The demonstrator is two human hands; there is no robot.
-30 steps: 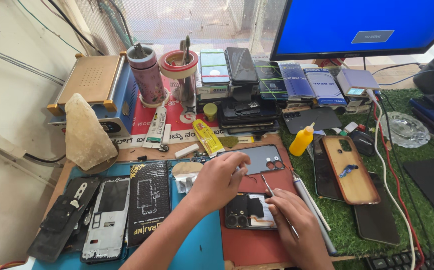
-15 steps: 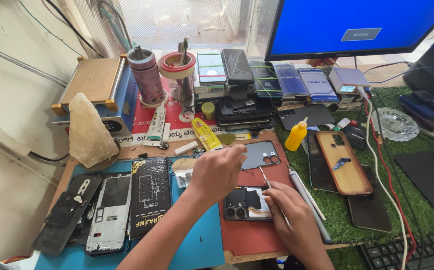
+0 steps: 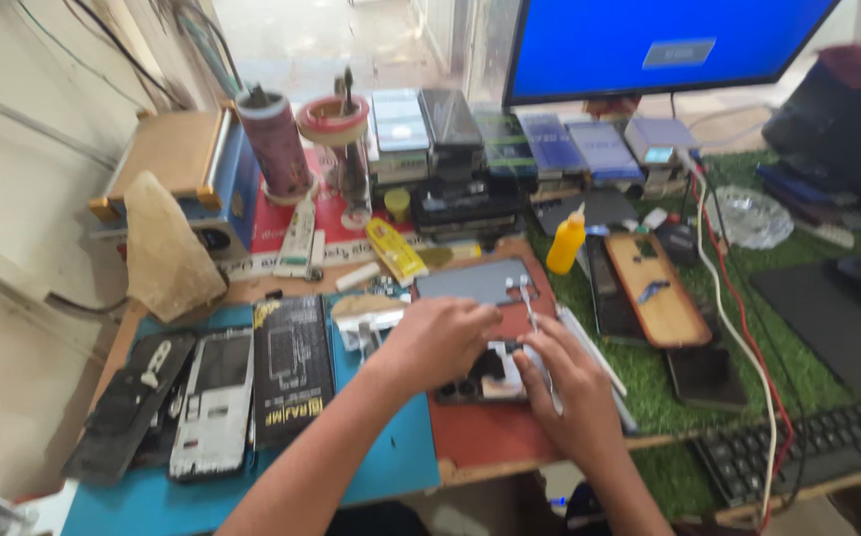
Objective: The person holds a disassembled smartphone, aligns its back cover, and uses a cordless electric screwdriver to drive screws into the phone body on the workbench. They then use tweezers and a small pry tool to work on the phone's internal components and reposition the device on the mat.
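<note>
- The opened phone (image 3: 478, 375) lies face down on the red mat (image 3: 490, 437) near the front edge of the table (image 3: 252, 290), partly hidden under both hands.
- The left hand (image 3: 437, 339) rests curled over the phone's upper end, fingers pressed down on it to steady it.
- The right hand (image 3: 572, 385) pinches a thin metal tool (image 3: 530, 303) whose tip meets the phone's inside; the exact contact spot is hidden.
- Risk, as I judge it: the tool could slip and scratch or pierce a part inside, since the tip works in a tight spot between the fingers.
- The phone could also slide on the mat if the left hand eases off.
- A grey back cover (image 3: 470, 281) lies just beyond the hands, touching the work area and crowding it.
- A yellow bottle (image 3: 566, 241) stands near the right; a stray elbow could tip it.
- A black battery (image 3: 292, 369) and stripped phone frames (image 3: 214, 402) lie to the left on the blue mat (image 3: 391, 467).
- A white cable (image 3: 738, 342) runs across the green turf, well apart.
</note>
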